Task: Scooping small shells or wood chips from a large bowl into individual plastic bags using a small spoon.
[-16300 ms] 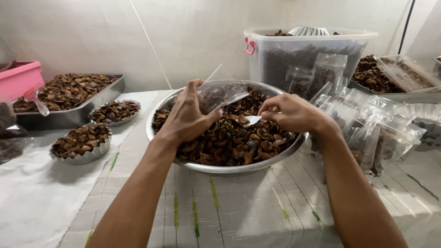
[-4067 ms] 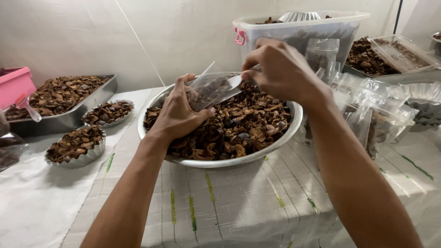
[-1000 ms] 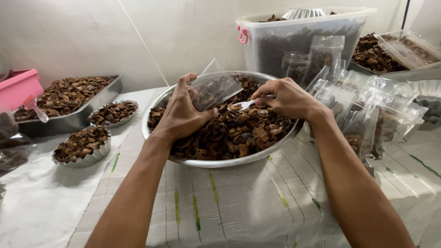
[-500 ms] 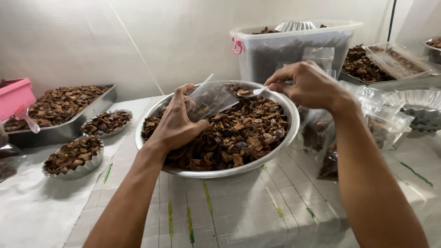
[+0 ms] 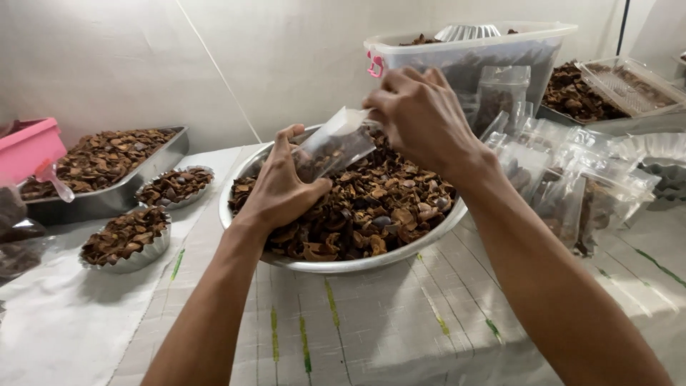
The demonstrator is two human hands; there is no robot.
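A wide metal bowl (image 5: 336, 266) heaped with brown dried pieces (image 5: 386, 207) stands in the middle of the cloth-covered table. My left hand (image 5: 280, 187) grips a small clear plastic pouch (image 5: 334, 146) over the bowl, tilted with its mouth up to the right. Some brown pieces show inside the pouch. My right hand (image 5: 418, 114) is closed at the pouch's mouth, fingers curled down; what it holds is hidden behind the fingers.
A pile of clear filled pouches (image 5: 564, 179) lies right of the bowl. Behind stand a clear plastic tub (image 5: 500, 53) and a tray of brown pieces (image 5: 582, 93). At left are a metal tray (image 5: 114, 196), two small foil dishes (image 5: 128, 239), and a pink container (image 5: 25, 146).
My right hand has moved left from over the bowl's far rim to the pouch's mouth. The left hand keeps holding the pouch over the bowl.
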